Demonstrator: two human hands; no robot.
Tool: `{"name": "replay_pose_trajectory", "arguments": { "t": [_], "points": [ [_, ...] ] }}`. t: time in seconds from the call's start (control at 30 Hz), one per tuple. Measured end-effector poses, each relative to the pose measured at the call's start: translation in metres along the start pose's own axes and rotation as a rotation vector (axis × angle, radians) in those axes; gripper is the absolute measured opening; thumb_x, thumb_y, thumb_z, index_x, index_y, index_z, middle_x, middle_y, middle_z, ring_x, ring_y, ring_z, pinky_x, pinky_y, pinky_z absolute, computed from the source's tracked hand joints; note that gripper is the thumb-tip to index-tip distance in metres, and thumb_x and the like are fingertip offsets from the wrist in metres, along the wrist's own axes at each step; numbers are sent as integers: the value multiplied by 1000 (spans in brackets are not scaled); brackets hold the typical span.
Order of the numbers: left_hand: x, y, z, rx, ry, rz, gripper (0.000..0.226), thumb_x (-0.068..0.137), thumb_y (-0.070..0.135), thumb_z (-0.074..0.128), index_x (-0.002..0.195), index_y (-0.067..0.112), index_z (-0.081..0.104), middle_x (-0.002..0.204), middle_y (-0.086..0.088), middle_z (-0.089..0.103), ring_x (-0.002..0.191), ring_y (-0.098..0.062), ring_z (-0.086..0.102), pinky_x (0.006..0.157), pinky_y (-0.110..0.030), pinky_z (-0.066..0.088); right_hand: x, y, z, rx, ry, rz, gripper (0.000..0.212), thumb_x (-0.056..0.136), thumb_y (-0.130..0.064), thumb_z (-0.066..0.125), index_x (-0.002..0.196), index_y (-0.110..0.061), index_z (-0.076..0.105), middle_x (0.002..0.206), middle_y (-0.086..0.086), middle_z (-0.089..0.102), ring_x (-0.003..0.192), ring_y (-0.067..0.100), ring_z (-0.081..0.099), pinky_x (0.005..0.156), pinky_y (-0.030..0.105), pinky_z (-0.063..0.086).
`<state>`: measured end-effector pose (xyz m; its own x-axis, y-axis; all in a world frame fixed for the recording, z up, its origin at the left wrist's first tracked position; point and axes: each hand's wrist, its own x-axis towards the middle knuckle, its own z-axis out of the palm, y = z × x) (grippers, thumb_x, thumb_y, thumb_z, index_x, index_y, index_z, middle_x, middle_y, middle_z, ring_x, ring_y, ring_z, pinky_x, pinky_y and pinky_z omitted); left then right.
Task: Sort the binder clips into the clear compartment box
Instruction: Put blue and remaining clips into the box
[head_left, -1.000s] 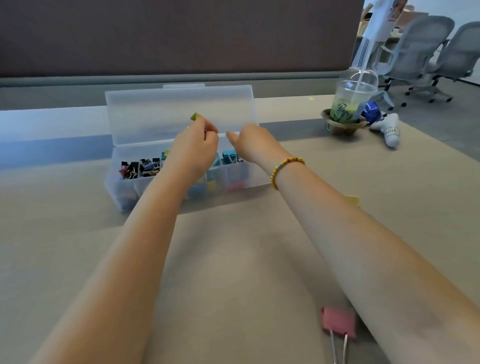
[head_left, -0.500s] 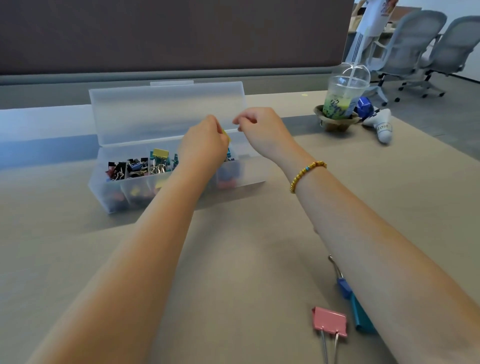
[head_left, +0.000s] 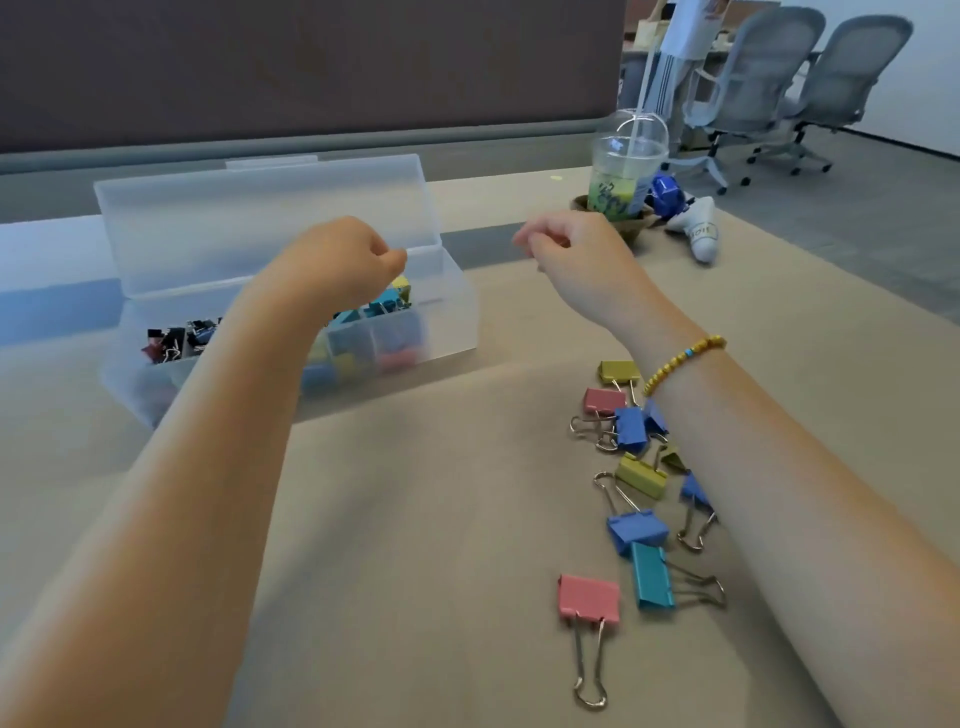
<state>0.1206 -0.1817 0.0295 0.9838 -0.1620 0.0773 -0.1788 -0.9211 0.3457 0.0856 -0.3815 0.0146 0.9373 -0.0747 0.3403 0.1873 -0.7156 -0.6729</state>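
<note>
Tan table (head_left: 415, 519); clear box (head_left: 447, 306) far left, lid up, clips already sorted inside. Loose clips (head_left: 636, 488) near right under my right forearm. Left hand (head_left: 337, 260) has pulled back over the box, fingers curled, yellow clip gone from it, likely dropped in. Right hand (head_left: 566, 244) moved right, curled, apparently empty. Next: grab loose clips.

Bare tabletop (head_left: 415, 519) between the two forearms, open lane straight up to the clear compartment box (head_left: 447, 322). Its raised lid (head_left: 260, 218) walls off the far side, so the compartments are reachable from above and the front only. Loose binder clips (head_left: 639, 483) crowd the tabletop just beside the right forearm. Drink cup (head_left: 626, 171) stands far right, well apart from the box
</note>
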Motion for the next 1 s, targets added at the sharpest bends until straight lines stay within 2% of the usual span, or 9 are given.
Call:
{"name": "replay_pose_trajectory", "arguments": {
  "t": [0.1,0.2,0.27,0.4,0.5,0.63,0.77,0.9,1.0],
  "points": [
    [-17,22,11,-63,107,111,28,94,29,43,100,14,65,100,-10,65,85,-26,54,73,-28,39,-16,22,-9,19,-13,88,27,96,-13,40,107,-11,65,95,-1,61,89,11,54,78,23,41],
    [-32,54,33,-122,6,268,26,93,30,49,111,17,63,112,-3,65,100,-20,58,86,-27,41,-29,43,-14,-30,-57,171,27,96,-11,41,107,-13,65,95,0,61,85,10,52,68,21,38],
    [-39,72,50,-75,-135,351,29,92,30,53,117,18,61,114,-2,65,104,-18,58,86,-23,39,-37,54,-18,-124,-129,196,28,95,-10,41,108,-15,65,96,1,59,81,10,49,63,20,36],
    [-46,90,80,45,-336,430,43,86,49,54,116,17,58,105,1,57,95,-15,49,80,-27,38,-47,74,-32,-259,-236,288,28,94,-10,43,111,-16,64,96,0,53,90,15,50,75,24,39],
    [-49,96,93,17,-299,448,49,85,56,50,117,20,53,102,-1,49,92,-16,46,76,-28,37,-48,81,-39,-302,-323,329,22,93,-18,50,112,-15,61,94,0,53,91,16,51,75,26,40],
    [-47,99,102,-27,-247,476,32,93,34,51,123,28,58,113,-4,52,100,-19,51,83,-29,41,-49,79,-36,-199,-438,345,16,92,-23,58,108,-18,56,80,-3,53,67,10,54,57,21,38],
    [-40,83,101,50,-167,413,29,93,20,49,117,26,62,115,-6,54,107,-24,53,89,-33,45,-46,84,-27,-209,-335,313,16,92,-27,57,107,-20,58,79,-5,51,66,6,49,55,22,36],
    [-32,65,90,205,-123,322,36,93,11,41,122,24,57,125,-7,53,113,-27,52,91,-33,42,-42,88,-13,-295,-186,299,17,90,-38,56,97,-22,57,100,0,55,88,17,54,70,30,42],
    [-34,63,81,155,-196,418,43,91,7,43,128,27,53,128,-2,49,118,-22,47,96,-33,40,-41,87,-14,-358,-181,339,21,93,-34,52,100,-15,57,100,4,58,93,20,55,76,33,44]
  ]
}}
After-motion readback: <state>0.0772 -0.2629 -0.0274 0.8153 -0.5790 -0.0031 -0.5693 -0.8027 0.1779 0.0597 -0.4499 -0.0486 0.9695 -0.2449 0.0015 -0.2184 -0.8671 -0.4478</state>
